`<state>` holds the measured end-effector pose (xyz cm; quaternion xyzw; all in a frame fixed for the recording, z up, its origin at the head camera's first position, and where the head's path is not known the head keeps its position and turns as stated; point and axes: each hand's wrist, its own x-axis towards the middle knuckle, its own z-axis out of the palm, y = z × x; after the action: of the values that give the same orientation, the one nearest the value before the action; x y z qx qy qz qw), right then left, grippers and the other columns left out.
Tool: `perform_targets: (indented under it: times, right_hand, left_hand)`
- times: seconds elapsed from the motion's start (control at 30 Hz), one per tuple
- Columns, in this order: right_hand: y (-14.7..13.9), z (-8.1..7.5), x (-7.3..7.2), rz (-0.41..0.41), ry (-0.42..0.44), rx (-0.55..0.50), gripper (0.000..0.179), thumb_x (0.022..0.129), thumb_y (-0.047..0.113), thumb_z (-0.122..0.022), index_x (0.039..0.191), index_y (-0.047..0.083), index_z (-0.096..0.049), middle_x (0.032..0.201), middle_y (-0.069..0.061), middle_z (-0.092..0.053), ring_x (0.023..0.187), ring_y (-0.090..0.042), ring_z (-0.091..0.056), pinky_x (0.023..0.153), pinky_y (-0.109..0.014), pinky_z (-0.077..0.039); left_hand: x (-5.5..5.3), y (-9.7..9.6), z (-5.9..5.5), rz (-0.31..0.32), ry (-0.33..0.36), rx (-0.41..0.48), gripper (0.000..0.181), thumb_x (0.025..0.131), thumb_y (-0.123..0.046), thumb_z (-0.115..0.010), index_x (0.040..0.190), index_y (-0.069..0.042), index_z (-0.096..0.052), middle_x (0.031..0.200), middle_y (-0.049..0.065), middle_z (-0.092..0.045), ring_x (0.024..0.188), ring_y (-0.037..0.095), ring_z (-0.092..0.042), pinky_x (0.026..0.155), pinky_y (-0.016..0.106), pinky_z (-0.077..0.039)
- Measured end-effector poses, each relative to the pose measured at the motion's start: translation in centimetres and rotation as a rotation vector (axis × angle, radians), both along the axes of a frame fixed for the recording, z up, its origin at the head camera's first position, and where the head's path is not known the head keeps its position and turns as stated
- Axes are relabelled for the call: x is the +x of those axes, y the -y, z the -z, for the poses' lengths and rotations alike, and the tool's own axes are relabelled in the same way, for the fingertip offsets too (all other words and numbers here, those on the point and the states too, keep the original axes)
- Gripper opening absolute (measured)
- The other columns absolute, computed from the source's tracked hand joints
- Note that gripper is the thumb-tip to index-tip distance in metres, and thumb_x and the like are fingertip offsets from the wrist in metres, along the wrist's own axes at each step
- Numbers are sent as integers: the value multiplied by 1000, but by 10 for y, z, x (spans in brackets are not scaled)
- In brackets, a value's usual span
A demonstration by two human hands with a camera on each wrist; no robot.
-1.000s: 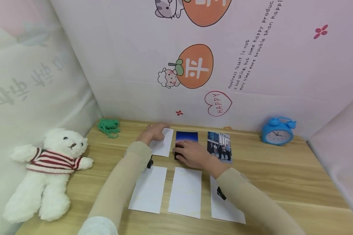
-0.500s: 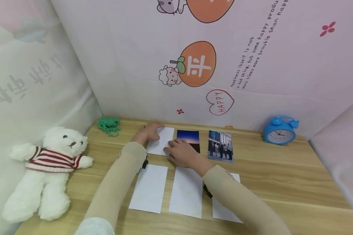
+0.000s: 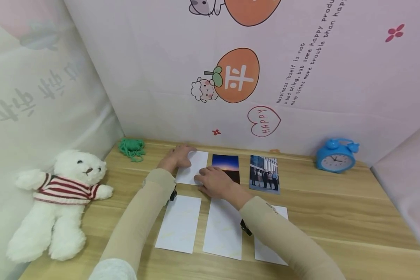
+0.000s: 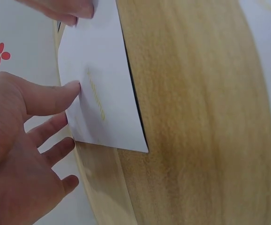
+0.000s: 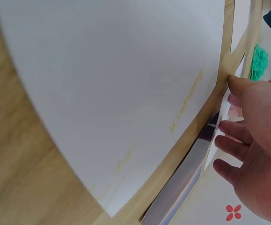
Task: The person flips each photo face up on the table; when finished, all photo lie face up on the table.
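Near the back edge of the bench (image 3: 329, 217), left of its middle, I have the card (image 3: 192, 171) lying white face up between both hands. Its long axis, as I judge it, runs from the back edge toward the front. The left hand (image 3: 178, 156) is at its back-left corner, thumb over the face, the other fingers loosely spread at or past the edge; I cannot tell whether they pinch it. The right hand (image 3: 217, 182) sits at the front-right corner, with fingertips at the card's edge, and again I cannot see whether they grip. Neither hand is nearer: both are at the card, so the relation I would steer by is that diagonal, left hand behind, right hand in front.

Just to the right lies the sunset photo (image 3: 227, 161), partly covered by my right hand, so I would want care there: a sweep that way could nudge it. Further right is the group photo (image 3: 265, 175). Toward the bench's front edge lie the front cards (image 3: 178, 224), also white, the rightmost partly hidden by my right forearm.
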<state>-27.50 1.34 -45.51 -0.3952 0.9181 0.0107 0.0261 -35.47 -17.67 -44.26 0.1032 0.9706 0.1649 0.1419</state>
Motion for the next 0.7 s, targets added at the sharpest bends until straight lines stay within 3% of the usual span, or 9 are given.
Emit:
perform_targets:
  times: [0.17, 0.3, 0.53, 0.7]
  right_hand:
    - [8, -2, -1, -4, -4, 26, 35, 105, 34, -61, 134, 14, -65, 146, -9, -63, 139, -28, -59, 120, -45, -45]
    - [13, -4, -1, -3, 10, 51, 36, 106, 33, -60, 136, 13, -64, 146, -9, -64, 136, -28, -60, 117, -40, -49]
    - [19, -3, -3, -79, 34, 3, 29, 107, 22, -58, 134, 19, -68, 143, -6, -66, 133, -26, -62, 115, -38, -51]
    - [22, -2, -3, -78, 31, 22, 31, 108, 22, -55, 136, 22, -67, 144, -6, -65, 132, -26, -63, 113, -37, -52]
  left_hand:
    - [-1, -1, 2, -20, -13, 20, 70, 89, -9, -66, 155, -21, -47, 171, 14, -28, 158, 43, -25, 130, 66, -17]
    - [-1, -1, 4, -27, -55, 48, 71, 87, -5, -67, 155, -18, -48, 166, 15, -30, 153, 46, -31, 128, 63, -26]
    - [-5, -1, 10, -45, -121, 115, 70, 81, -1, -72, 148, -9, -53, 160, 19, -34, 146, 45, -39, 121, 55, -40]
    - [-7, 1, 13, -90, -123, 202, 71, 80, 7, -66, 149, -6, -52, 161, 22, -34, 149, 42, -39, 125, 51, -38]
